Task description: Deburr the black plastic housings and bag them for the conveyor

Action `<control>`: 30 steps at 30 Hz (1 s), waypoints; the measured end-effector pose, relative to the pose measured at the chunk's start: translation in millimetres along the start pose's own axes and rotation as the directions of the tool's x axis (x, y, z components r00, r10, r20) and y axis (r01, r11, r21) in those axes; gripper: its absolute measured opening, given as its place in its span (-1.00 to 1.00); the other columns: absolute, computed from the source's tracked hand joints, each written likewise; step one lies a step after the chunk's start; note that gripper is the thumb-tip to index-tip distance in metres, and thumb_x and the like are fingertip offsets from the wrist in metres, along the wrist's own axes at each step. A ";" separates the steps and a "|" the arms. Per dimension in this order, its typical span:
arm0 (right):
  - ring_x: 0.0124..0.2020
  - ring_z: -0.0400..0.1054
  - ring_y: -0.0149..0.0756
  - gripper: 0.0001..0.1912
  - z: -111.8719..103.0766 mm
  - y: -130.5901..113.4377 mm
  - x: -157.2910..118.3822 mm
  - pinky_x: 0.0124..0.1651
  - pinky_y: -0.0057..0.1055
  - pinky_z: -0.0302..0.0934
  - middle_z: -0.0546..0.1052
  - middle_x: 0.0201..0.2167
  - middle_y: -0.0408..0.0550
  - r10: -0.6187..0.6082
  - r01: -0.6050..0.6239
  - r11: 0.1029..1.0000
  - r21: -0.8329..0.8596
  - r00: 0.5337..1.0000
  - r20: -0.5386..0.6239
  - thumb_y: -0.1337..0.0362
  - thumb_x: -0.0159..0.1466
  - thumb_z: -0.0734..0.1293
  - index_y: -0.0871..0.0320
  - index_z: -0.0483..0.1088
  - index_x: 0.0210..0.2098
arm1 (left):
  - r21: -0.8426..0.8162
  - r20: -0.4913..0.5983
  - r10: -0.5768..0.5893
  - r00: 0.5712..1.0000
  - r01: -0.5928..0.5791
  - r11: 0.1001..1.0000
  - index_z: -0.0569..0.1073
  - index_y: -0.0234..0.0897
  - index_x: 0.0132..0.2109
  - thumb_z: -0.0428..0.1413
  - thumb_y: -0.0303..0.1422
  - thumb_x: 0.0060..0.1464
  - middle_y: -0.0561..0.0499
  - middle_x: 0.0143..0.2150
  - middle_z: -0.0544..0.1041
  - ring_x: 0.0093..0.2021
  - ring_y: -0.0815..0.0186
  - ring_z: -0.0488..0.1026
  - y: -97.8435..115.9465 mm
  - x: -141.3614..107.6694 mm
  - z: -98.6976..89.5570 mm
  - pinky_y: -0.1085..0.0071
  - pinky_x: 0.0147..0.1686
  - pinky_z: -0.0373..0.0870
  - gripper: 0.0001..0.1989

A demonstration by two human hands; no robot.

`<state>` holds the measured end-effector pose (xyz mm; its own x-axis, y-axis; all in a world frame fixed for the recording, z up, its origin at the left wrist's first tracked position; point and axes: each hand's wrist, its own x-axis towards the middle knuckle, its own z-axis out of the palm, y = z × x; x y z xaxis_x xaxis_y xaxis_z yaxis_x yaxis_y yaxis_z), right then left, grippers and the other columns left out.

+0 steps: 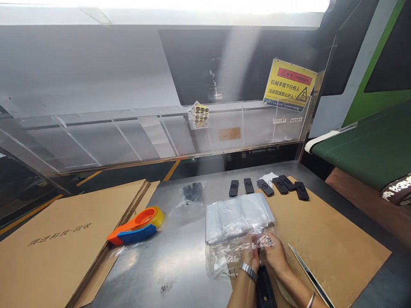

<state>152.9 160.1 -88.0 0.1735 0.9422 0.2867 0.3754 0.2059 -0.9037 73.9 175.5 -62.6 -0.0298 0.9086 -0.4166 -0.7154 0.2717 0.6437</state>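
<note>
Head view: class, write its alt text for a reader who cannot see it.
Left hand and right hand meet at crinkled clear plastic beside stacked plastic bags over a metal table. Six small black devices lie beyond; tape dispenser and cardboard sheets lie left.

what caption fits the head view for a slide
Left hand and right hand handling clear plastic at a metal bench, small black parts beyond
</note>
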 end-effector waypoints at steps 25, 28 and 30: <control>-0.19 0.36 -0.24 -0.70 -56.5 -61.4 -78.3 -0.15 -0.35 0.19 0.47 -0.26 0.01 -0.171 0.284 0.890 -0.357 0.933 0.316 0.26 0.34 0.02 0.10 0.34 -0.16 | 0.787 0.480 0.610 0.631 -0.617 0.018 0.50 -0.17 -0.18 -0.04 -0.43 0.10 -0.09 -0.35 0.43 -0.29 0.17 0.30 18.0 -96.5 -72.0 0.25 -0.23 0.22 -0.77; -0.30 0.41 -0.11 -0.73 -60.2 -49.2 -101.4 -0.31 -0.30 0.21 0.49 -0.38 0.06 -0.078 0.212 0.843 -0.495 0.958 0.277 0.18 0.30 0.09 0.13 0.38 -0.27 | 0.816 0.476 0.649 0.594 -0.574 -0.074 0.47 -0.24 -0.16 -0.07 -0.44 0.13 -0.10 -0.35 0.41 -0.28 0.17 0.29 22.0 -94.9 -87.7 0.25 -0.22 0.22 -0.76; -0.51 0.40 -0.11 -0.77 -61.5 -38.1 -119.4 -0.49 -0.35 0.14 0.46 -0.58 0.01 -0.010 0.169 0.805 -0.569 0.962 0.272 0.16 0.24 0.17 0.12 0.39 -0.39 | 0.824 0.489 0.644 0.589 -0.553 -0.120 0.47 -0.25 -0.16 -0.07 -0.44 0.13 -0.08 -0.37 0.39 -0.30 0.18 0.29 19.4 -96.4 -96.2 0.27 -0.24 0.22 -0.77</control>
<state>173.9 23.5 -68.3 -0.0841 0.9764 0.1988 0.8495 0.1745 -0.4978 -4.3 62.6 -71.6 -0.1367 0.8648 0.4832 0.6779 -0.2740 0.6822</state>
